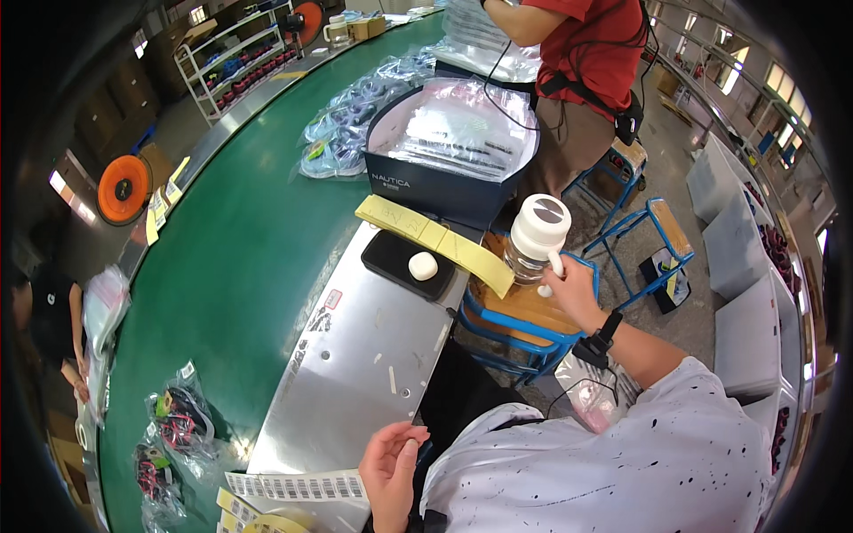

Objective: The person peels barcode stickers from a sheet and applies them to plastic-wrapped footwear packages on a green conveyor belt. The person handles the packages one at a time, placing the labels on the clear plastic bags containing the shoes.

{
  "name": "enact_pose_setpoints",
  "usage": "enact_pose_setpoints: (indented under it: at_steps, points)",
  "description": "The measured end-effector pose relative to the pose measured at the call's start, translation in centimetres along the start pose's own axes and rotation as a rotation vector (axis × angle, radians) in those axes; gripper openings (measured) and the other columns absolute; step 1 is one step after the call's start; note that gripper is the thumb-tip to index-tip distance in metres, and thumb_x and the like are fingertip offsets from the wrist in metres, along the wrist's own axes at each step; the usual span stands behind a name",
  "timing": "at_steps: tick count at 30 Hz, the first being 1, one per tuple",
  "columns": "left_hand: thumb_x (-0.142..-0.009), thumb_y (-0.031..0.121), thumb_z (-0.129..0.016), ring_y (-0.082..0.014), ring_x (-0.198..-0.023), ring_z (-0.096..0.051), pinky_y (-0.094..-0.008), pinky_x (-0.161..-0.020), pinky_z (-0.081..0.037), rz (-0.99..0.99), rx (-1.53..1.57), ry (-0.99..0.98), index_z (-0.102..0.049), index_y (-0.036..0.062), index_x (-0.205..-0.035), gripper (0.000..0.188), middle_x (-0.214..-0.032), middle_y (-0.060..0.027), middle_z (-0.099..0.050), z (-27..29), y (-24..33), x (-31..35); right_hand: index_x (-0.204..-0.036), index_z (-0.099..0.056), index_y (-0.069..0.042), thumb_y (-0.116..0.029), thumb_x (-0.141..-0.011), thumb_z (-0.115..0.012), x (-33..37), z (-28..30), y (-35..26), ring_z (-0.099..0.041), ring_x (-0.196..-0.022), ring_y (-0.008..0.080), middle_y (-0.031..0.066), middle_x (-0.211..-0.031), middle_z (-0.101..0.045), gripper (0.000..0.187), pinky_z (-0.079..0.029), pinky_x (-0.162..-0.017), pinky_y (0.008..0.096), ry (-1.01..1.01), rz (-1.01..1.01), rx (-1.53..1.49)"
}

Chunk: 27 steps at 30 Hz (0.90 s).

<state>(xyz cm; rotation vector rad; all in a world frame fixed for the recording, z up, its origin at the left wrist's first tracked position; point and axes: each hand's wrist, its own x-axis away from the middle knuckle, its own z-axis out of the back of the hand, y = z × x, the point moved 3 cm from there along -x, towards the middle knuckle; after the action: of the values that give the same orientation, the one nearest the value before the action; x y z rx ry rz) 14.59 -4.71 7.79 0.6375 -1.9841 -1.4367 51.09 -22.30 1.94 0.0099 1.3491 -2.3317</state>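
- Left hand (388,462) hovers loosely curled, holding nothing, at the desk's (355,373) near edge, beside label strips (293,487).
- Right hand (569,289) grips the jar's (536,238) handle on the wooden stool (515,306).

left hand (391,462): loosely curled, near chest | right hand (569,289): extended, gripping

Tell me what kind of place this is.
Most likely a factory packing line. A long green conveyor belt carries bagged goods, a strip of barcode labels lies on the metal worktable, and the right hand holds a jar with a white lid.
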Motion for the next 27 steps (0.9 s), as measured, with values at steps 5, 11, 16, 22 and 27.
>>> enact_pose_setpoints:
  at_steps: [5,11,16,22,27]
  points:
    - [-0.094,0.001,-0.052,-0.0211,-0.094,-0.066,-0.0319,-0.089,-0.052,0.008,-0.04,0.01,-0.056,-0.0056,-0.113,0.021,-0.101,-0.0152,-0.068,-0.2,-0.1,-0.7,-0.091,-0.06,0.003,-0.012,-0.082,-0.062,-0.9,3.6,2.3,-0.059,-0.06,0.0252,0.017,-0.068,-0.059,0.018,-0.045,-0.058,0.0366,0.015,0.011,0.238]
    - [-0.094,0.001,-0.052,-0.0204,-0.094,-0.066,-0.0315,-0.089,-0.051,0.046,-0.014,-0.043,-0.057,-0.0058,-0.112,0.02,-0.101,-0.0154,-0.068,-0.6,-0.6,-0.9,-0.087,-0.059,0.0,-0.007,-0.08,-0.066,0.6,5.0,-1.4,-0.057,-0.064,0.0239,0.0145,-0.08,-0.06,0.013,-0.044,-0.058,0.0343,0.192,0.16,0.212]
    - [-0.095,0.001,-0.053,-0.0204,-0.095,-0.066,-0.0311,-0.089,-0.051,0.083,0.004,-0.016,-0.057,-0.0066,-0.113,0.021,-0.101,-0.0153,-0.068,-0.7,-0.8,-1.6,-0.091,-0.059,0.0,-0.001,-0.081,-0.063,2.6,1.3,-7.4,-0.059,-0.07,0.0225,0.0132,-0.082,-0.06,0.011,-0.046,-0.061,0.0331,-0.202,0.365,0.184]
    - [-0.094,-0.001,-0.053,-0.0204,-0.099,-0.065,-0.0315,-0.092,-0.05,0.078,0.023,-0.089,-0.056,-0.007,-0.115,0.022,-0.106,-0.0161,-0.067,-1.5,-0.1,-1.8,-0.106,-0.059,0.004,-0.001,-0.087,-0.056,2.9,-8.8,-4.0,-0.065,-0.088,0.0293,0.0175,-0.1,-0.064,0.021,-0.053,-0.077,0.0353,-0.406,0.078,-0.108]
    - [-0.095,0.0,-0.052,-0.0206,-0.098,-0.065,-0.0324,-0.093,-0.05,0.13,0.016,0.012,-0.056,-0.007,-0.115,0.021,-0.105,-0.0164,-0.067,-0.6,-0.6,-1.7,-0.118,-0.055,0.005,-0.003,-0.085,-0.058,1.0,-9.8,-2.3,-0.063,-0.104,0.0321,0.0199,-0.118,-0.06,0.035,-0.05,-0.092,0.0379,-0.389,0.164,0.028]
